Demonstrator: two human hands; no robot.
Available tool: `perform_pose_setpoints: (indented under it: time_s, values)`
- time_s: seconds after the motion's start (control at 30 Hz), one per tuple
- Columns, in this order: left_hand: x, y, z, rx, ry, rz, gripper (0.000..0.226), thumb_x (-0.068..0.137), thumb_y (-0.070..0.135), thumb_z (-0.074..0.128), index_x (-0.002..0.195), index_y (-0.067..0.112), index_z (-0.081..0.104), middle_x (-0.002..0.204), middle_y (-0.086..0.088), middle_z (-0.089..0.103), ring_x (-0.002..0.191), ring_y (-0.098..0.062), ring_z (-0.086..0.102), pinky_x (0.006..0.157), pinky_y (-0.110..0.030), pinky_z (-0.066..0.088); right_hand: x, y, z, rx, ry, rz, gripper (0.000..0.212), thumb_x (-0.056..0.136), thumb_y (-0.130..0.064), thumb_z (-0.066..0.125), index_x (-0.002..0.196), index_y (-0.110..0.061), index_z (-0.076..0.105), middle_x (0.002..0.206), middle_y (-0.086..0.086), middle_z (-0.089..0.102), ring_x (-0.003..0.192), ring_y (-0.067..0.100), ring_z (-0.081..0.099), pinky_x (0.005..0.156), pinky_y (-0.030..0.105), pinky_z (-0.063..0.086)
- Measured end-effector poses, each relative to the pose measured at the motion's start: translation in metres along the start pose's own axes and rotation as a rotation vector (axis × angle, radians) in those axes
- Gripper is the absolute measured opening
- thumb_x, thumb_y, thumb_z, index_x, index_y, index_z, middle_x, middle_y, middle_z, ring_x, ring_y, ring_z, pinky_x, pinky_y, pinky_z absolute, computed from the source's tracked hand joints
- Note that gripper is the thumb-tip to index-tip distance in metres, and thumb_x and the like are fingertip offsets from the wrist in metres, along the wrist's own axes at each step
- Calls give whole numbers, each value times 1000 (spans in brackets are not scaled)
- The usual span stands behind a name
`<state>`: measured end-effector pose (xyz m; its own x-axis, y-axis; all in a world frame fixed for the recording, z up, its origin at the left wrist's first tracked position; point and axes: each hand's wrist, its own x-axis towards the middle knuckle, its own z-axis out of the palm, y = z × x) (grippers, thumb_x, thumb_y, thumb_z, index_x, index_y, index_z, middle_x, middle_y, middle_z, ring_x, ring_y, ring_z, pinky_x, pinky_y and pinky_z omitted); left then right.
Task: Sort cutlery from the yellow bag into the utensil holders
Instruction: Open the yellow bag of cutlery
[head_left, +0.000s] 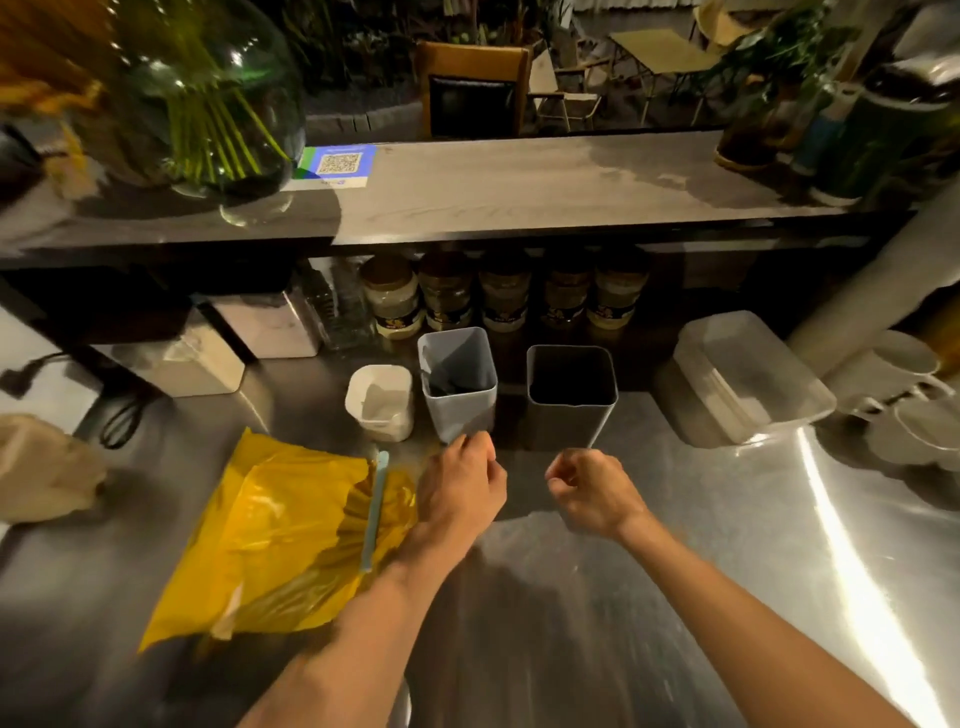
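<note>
A yellow plastic bag (270, 535) lies on the steel counter at the left, and a light blue cutlery handle (375, 512) sticks out along its right edge. Three holders stand behind my hands: a small white one (381, 400), a light grey one (458, 382) with something dark at its bottom, and a dark grey one (570, 395). My left hand (462, 486) hovers just in front of the light grey holder, fingers curled, with nothing visible in it. My right hand (592, 493) sits below the dark grey holder, fingers loosely curled and holding nothing.
A clear plastic lidded box (748, 374) and white cups (904, 374) stand at the right. Jars (447, 291) line the back under a wooden shelf (519, 187). A beige bag (47, 467) and a black cable (119, 415) lie at the left.
</note>
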<state>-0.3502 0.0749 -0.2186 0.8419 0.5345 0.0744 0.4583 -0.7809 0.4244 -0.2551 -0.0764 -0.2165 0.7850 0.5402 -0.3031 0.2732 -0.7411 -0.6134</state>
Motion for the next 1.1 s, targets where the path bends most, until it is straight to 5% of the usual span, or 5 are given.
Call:
perform_pose_setpoints:
  time_s: [0.2, 0.43, 0.53, 0.93, 1.1]
  values:
    - [-27, -33, -10, 2, 6, -22, 10, 89, 25, 65, 85, 24, 56, 88, 1, 67, 76, -17, 59, 60, -25, 33, -21, -12, 22, -15, -129, -108, 20, 87, -13, 65, 79, -31, 65, 80, -10, 67, 74, 8, 64, 59, 8, 42]
    - [-44, -51, 5, 55, 77, -62, 22, 81, 20, 68, 77, 25, 47, 79, 0, 63, 77, -19, 58, 64, -26, 34, -29, -22, 26, -27, -267, -160, 16, 92, -21, 58, 84, -26, 71, 85, -2, 73, 82, 19, 70, 70, 34, 56]
    - [-48, -57, 10, 120, 139, -101, 16, 76, 19, 70, 82, 20, 55, 87, -5, 59, 84, -27, 57, 74, -35, 46, -30, -18, 30, -1, -266, -168, 14, 92, -21, 58, 86, -22, 71, 80, -4, 71, 81, 20, 70, 66, 33, 56]
    - [-46, -83, 9, 292, 243, -315, 22, 90, 24, 59, 106, 9, 60, 103, -14, 61, 93, -31, 57, 82, -40, 46, -4, -45, 69, 127, -253, -199, 11, 96, -18, 61, 91, -18, 71, 90, -1, 70, 82, 17, 65, 71, 25, 51]
    - [-38, -91, 5, 258, 167, -369, 27, 92, 29, 62, 113, 14, 56, 111, -11, 61, 97, -29, 61, 81, -37, 49, 26, -75, 96, 277, -208, -185, 18, 98, -28, 59, 100, -14, 70, 87, 1, 69, 76, 18, 62, 70, 39, 54]
